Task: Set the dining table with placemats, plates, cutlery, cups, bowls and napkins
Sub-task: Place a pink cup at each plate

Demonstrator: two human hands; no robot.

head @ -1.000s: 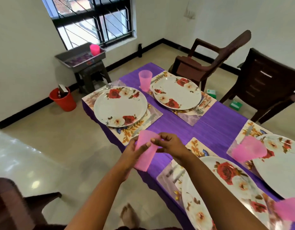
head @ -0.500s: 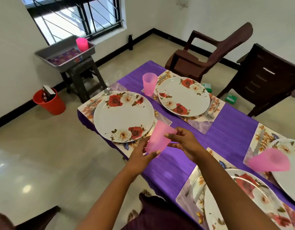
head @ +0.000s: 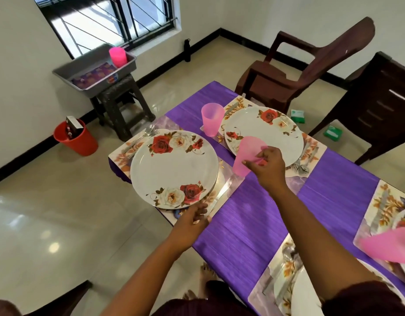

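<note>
1. The right hand grips a translucent pink plastic cup by its rim, fingers curled over the edge, thumb below.
2. The left hand sits at the near edge of the table, fingers loosely bent against the corner of a floral placemat, just beside the rim of the white round plate with red roses; it holds nothing I can see.
3. The held cup is tilted: its long axis runs from upper left to lower right, base up and away toward the far plate, mouth down toward the palm.
4. It hangs above the strip of purple tablecloth between the two far place settings, over the near plate's placemat corner and apart from the cloth.
5. A table knife lies on that placemat right under the cup's path, beside the near plate.
6. A second pink cup stands upright on the cloth, mouth up, just left of the far plate.
7. A fork and spoon lie at the far plate's right edge.
8. At the right edge of view, another pink cup shows blurred.
9. Beyond the table, a grey tray on a dark stool holds one more pink cup; a red bucket sits on the floor, and brown chairs stand behind.
</note>
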